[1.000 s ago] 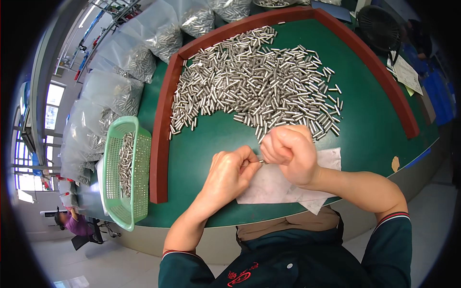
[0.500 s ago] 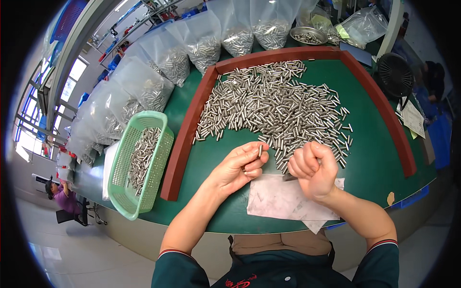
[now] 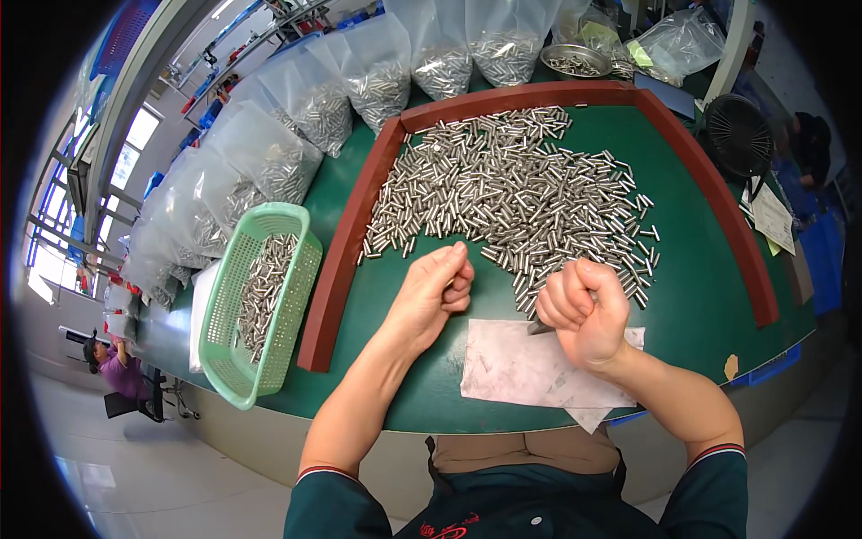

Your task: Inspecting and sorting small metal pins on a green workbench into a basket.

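Left hand (image 3: 437,289) and right hand (image 3: 585,313) curl closed, contents hidden, near the pins (image 3: 503,171); table (image 3: 690,256) stretches right of them to the rim (image 3: 728,208); they gleam silvery

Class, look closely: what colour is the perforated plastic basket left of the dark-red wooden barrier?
The perforated plastic basket is pale green; the head view shows it.

head view: left unit of a side-by-side fisheye pair, worn on the head. sits above the near edge of the worktop (image 3: 700,234), looking down and forward across it. range close, field wide: takes in the wearer's shirt (image 3: 575,494) at the worktop's near side and floor (image 3: 171,458) to its left. straight edges bow.
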`<state>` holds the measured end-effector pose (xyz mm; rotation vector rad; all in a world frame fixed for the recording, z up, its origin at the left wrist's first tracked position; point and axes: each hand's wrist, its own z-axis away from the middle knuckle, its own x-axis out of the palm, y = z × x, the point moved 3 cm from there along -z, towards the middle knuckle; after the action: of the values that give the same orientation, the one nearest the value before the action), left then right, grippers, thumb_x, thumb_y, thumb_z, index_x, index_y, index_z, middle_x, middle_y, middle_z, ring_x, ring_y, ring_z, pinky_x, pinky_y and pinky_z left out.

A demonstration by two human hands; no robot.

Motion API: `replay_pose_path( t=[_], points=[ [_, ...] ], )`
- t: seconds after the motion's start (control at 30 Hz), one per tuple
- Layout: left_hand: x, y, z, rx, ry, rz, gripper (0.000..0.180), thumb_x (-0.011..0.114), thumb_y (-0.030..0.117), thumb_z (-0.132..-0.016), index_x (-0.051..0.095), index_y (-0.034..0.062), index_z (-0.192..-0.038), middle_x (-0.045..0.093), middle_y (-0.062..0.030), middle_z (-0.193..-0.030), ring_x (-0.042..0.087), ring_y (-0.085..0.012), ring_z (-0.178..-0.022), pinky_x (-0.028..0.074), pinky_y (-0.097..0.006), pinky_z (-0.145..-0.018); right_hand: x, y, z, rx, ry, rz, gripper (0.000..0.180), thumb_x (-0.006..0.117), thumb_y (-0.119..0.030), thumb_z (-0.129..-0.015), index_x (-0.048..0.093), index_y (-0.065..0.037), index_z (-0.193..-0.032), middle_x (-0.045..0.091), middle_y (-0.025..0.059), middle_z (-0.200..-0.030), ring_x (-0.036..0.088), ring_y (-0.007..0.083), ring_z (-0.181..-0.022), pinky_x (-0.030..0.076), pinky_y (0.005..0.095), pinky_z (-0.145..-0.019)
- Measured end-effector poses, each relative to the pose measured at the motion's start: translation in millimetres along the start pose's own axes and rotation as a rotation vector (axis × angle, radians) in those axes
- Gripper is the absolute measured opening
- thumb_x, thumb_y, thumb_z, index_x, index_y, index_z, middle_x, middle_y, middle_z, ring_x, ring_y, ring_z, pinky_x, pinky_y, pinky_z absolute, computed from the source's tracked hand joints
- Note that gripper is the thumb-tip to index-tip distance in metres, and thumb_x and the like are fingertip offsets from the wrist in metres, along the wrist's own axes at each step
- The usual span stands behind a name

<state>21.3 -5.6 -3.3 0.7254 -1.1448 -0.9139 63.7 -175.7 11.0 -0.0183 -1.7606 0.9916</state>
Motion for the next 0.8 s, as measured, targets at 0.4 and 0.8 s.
replay_pose_path(
  t=[0.4, 0.8],
  points=[
    [15, 3, -15, 0.639, 0.252, -1.446, 0.017, 0.068, 0.014, -0.069, 0.059, 0.0048, -0.080, 0.047, -0.0069, -0.050, 0.044, -0.0169, -0.042, 0.036, -0.030, -0.042, 0, 0, 2, 0.022, -0.026, 0.119, 0.041, 0.032, -0.025, -0.086, 0.025, -0.013, -0.048, 0.023, -0.0021, -0.040, 0.016, 0.0088, -0.036, 0.017, 0.0251, -0.038],
    [12, 9, -16, 0.587, 0.199, -1.042, 0.016, 0.057, 0.013, -0.080, 0.052, 0.0003, -0.071, 0.050, 0.0000, -0.059, 0.042, -0.0065, -0.050, 0.033, -0.023, -0.044, 1, -1, 2, 0.011, 0.026, 0.036, 0.041, 0.037, -0.019, -0.084, 0.026, -0.010, -0.046, 0.025, -0.0013, -0.041, 0.019, 0.0077, -0.038, 0.016, 0.0240, -0.038]
  ],
)
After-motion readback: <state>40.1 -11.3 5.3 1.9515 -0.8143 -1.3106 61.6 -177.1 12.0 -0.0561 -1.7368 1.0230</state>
